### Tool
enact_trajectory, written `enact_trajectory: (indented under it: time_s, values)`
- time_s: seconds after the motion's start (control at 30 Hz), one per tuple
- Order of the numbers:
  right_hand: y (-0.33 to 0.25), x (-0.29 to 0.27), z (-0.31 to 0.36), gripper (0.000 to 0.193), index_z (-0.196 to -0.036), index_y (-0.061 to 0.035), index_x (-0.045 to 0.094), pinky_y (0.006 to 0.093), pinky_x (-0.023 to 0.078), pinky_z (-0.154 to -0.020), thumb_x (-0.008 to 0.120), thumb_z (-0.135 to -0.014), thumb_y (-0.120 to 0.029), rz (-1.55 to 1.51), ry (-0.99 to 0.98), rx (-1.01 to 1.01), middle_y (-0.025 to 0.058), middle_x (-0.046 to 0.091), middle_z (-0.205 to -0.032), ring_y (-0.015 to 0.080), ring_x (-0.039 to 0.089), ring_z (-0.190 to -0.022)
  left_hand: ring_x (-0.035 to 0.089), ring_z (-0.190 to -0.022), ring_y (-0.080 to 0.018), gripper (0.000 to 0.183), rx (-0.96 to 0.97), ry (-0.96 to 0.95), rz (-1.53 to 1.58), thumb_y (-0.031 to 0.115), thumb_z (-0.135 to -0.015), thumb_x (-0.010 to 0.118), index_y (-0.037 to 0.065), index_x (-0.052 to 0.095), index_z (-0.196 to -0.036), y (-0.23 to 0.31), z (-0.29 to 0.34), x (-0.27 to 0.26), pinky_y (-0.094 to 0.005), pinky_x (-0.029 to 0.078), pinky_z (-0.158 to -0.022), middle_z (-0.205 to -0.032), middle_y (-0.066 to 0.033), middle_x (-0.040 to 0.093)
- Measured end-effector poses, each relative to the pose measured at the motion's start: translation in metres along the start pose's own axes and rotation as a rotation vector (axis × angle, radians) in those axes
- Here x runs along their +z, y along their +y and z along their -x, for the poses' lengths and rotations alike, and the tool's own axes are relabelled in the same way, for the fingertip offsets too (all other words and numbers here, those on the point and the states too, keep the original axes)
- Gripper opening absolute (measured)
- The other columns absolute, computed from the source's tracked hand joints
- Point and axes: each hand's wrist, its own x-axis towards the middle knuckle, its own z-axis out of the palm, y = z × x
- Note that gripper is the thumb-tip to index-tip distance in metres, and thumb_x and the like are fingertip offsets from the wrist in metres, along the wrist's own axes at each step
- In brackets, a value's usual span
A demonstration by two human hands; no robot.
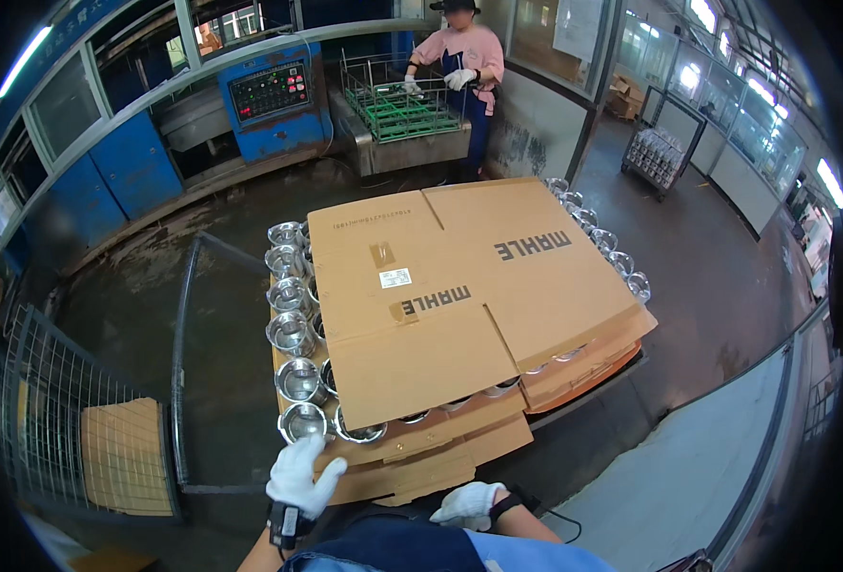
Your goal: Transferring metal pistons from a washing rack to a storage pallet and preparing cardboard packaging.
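Closest in: blue garment [397, 543] of the wearer, along the lower edge. Left hand [302, 479], white-gloved, dark band with a pale device [289, 522] at the wrist; thumb spread away from fingers, fingertips at the near rim of the corner piston [302, 422]. Contact likely at the rim, no closed grasp seen. Right hand [469, 502], also gloved, held near the body below the stack's front edge; fingers curled, palm hidden, cannot tell whether it holds anything.

Pistons: silvery, cup-shaped, mouths up, in a column down the stack's left side, corner piston nearest the wearer. Another line [604, 238] shows along the right edge. Large brown cardboard sheet [469, 253], slit and taped, white label [395, 277] on it, covers the middle; more cardboard layers [440, 458] below.

Left: wire-mesh cage [45, 381] with a cardboard piece [128, 458]. Beyond the stack: co-worker [464, 52] in pink top, gloved hands at a green rack [393, 112] on a metal counter [412, 153]; blue control cabinet [283, 138] beside it.
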Motion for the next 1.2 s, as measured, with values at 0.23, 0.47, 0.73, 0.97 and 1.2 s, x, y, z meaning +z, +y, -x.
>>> enact_trajectory:
  time_s: [0.23, 0.47, 0.73, 0.97, 1.2]
  values:
    - [-0.087, 0.005, -0.010, 0.051, -0.098, -0.0075, 0.074, 0.0460, 0.057, -0.080, 0.053, -0.100, -0.054, 0.496, 0.095, -0.179, 0.0152, 0.077, -0.094, 0.0369, 0.074, -0.090, 0.066, -0.067, -0.0340, 0.022, -0.332, -0.106, -0.145, 0.030, -0.094, 0.071, 0.010, 0.066, -0.087, -0.035, 0.070, -0.065, -0.0478, 0.051, -0.061, -0.068, -0.0130, 0.061]
    - [-0.229, 0.024, -0.016, 0.055, -0.133, -0.0125, 0.065, 0.0255, 0.046, -0.048, 0.059, -0.101, -0.057, -0.031, 0.160, -0.116, 0.0007, 0.064, -0.070, 0.0094, 0.056, -0.051, 0.072, -0.080, -0.0317, 0.027, -0.482, 0.542, -0.105, 0.016, -0.090, 0.077, 0.000, 0.075, -0.112, -0.158, 0.167, -0.143, -0.0419, 0.057, -0.072, -0.089, -0.0199, 0.072]
    - [-0.417, 0.067, -0.120, 0.096, -0.158, -0.0045, 0.037, 0.0445, 0.054, -0.098, 0.064, -0.090, -0.067, 0.241, 0.778, -0.266, 0.0254, 0.069, -0.129, 0.0422, 0.068, -0.116, 0.069, -0.107, -0.0387, 0.051, -0.979, -0.467, -0.174, 0.042, -0.095, 0.065, -0.003, 0.069, -0.118, -0.272, 0.288, -0.239, -0.0458, 0.054, -0.092, -0.112, -0.0275, 0.070]
    - [-0.511, 0.050, -0.201, 0.105, -0.161, 0.0099, 0.014, 0.0479, 0.053, -0.099, 0.060, -0.095, -0.057, 0.206, 0.880, 0.045, 0.0301, 0.066, -0.130, 0.0412, 0.069, -0.116, 0.063, -0.121, -0.0446, 0.066, -0.910, -0.538, -0.001, 0.054, -0.100, 0.058, -0.001, 0.062, -0.136, -0.370, 0.366, -0.253, -0.0477, 0.049, -0.105, -0.129, -0.0279, 0.067]
    - [-0.528, 0.003, -0.239, 0.087, -0.151, 0.0094, 0.028, 0.0524, 0.056, -0.088, 0.063, -0.093, -0.045, 0.171, 1.100, 0.089, 0.0277, 0.071, -0.113, 0.0415, 0.073, -0.101, 0.070, -0.098, -0.0443, 0.043, -0.581, -0.406, -0.028, 0.042, -0.099, 0.062, 0.002, 0.070, -0.113, -0.460, 0.307, -0.252, -0.0487, 0.055, -0.086, -0.106, -0.0272, 0.072]
